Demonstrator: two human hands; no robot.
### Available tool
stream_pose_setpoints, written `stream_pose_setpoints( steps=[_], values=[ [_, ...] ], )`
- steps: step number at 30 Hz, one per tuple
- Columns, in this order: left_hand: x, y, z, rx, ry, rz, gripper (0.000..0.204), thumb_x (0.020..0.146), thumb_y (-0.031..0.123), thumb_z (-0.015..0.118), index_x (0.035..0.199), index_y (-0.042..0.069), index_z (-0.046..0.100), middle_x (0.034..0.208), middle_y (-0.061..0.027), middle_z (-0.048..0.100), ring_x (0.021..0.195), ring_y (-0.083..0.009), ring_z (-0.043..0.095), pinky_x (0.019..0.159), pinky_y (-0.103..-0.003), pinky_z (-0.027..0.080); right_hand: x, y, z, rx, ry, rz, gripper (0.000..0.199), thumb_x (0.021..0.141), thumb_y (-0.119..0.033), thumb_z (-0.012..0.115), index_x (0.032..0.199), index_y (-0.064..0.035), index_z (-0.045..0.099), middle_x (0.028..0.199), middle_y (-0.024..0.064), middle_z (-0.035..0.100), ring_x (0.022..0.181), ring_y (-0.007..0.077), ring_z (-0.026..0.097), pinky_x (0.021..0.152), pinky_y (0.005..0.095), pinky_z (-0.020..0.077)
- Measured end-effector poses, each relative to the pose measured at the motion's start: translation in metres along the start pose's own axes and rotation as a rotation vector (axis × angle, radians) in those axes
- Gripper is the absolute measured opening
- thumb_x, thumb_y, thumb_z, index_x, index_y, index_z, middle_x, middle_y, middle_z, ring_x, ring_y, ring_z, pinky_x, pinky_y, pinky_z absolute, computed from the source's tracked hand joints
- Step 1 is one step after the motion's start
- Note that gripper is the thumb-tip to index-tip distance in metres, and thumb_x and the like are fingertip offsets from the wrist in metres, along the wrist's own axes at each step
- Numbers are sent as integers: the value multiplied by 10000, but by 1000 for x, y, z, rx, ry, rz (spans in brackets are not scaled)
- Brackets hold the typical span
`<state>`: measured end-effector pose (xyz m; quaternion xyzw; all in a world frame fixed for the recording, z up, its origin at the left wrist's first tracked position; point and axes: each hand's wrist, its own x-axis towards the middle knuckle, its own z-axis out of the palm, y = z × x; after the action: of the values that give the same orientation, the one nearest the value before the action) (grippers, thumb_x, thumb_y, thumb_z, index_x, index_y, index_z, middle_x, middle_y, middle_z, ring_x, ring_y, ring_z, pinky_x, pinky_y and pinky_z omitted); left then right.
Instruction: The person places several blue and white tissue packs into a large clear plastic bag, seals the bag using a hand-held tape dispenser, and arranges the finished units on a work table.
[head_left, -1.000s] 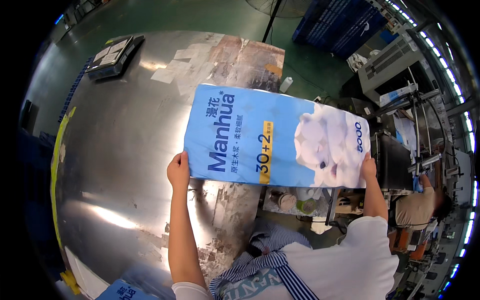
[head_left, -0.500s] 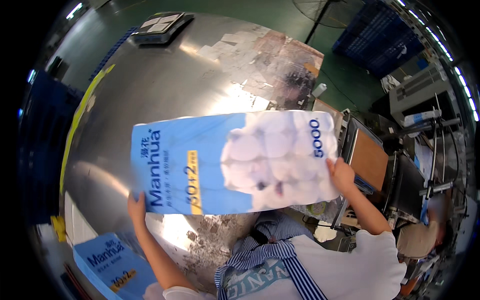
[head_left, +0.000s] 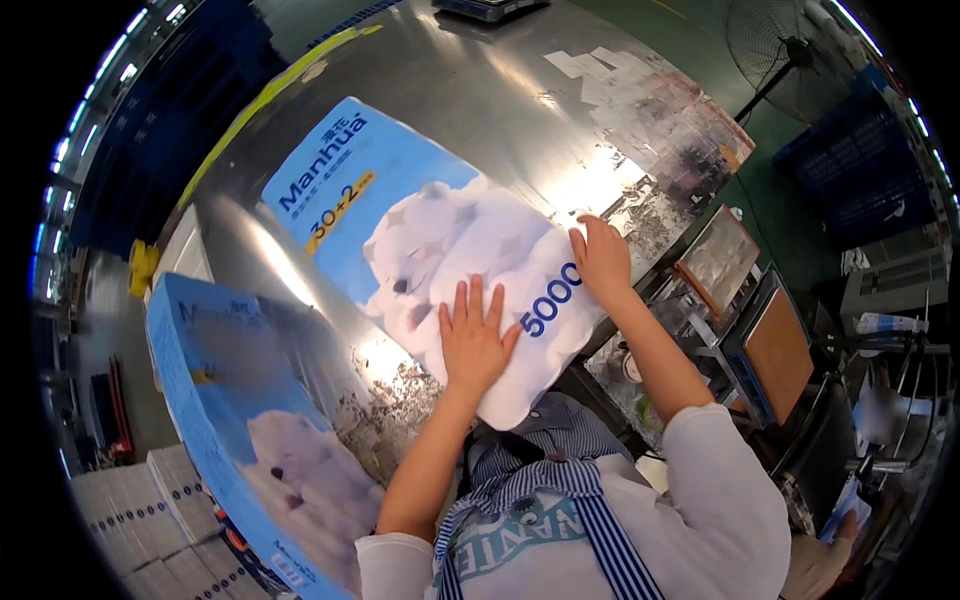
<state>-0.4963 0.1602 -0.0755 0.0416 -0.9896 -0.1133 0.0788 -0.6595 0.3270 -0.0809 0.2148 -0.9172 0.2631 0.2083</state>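
Observation:
A long blue and white plastic-wrapped pack of paper rolls (head_left: 440,240) lies slantwise on the metal table (head_left: 450,110). A sleeping white bear is printed on it, and its near end is bumpy from the rolls inside. My left hand (head_left: 474,345) rests flat on the white near part, fingers spread. Against the right edge of the pack is my right hand (head_left: 603,265), its fingers partly bent and the fingertips reaching past the edge. Neither hand grips the pack. A second, similar pack (head_left: 250,375) stands tilted to the left of my left arm.
Stacked light-coloured bundles (head_left: 150,510) fill the lower left. A scale with a brown top (head_left: 775,340) and other machine parts stand at the right. At the far edge sits another scale (head_left: 490,8). A fan (head_left: 790,50) and blue crates (head_left: 850,160) are beyond the table.
The pack held up between both hands is now down on the table, turned slantwise. My left hand has moved from its left end onto its near part; my right hand has shifted along its edge.

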Motion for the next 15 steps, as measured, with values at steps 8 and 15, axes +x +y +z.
stream_pose_setpoints(
  steps=[8, 15],
  values=[
    [-82, 9, -4, 38, 99, -146, 565, 803, 436, 535, 1297, 184, 427, 1408, -83, 301, 1313, -250, 251, 952, -662, 150, -21, -33, 18, -292, -471, 416, 548, 889, -492, 324, 918, -9, 583, 773, 202, 642, 746, 357, 630, 679, 435, 483],
    [-151, -19, -20, 105, 59, -295, 568, 815, 496, 486, 1313, 234, 411, 1426, -58, 277, 1324, -240, 222, 966, -662, 145, -130, -102, -19, -233, -419, 280, 428, 880, -399, 419, 853, 16, 522, 704, 222, 617, 680, 381, 612, 624, 456, 477]
  ],
)
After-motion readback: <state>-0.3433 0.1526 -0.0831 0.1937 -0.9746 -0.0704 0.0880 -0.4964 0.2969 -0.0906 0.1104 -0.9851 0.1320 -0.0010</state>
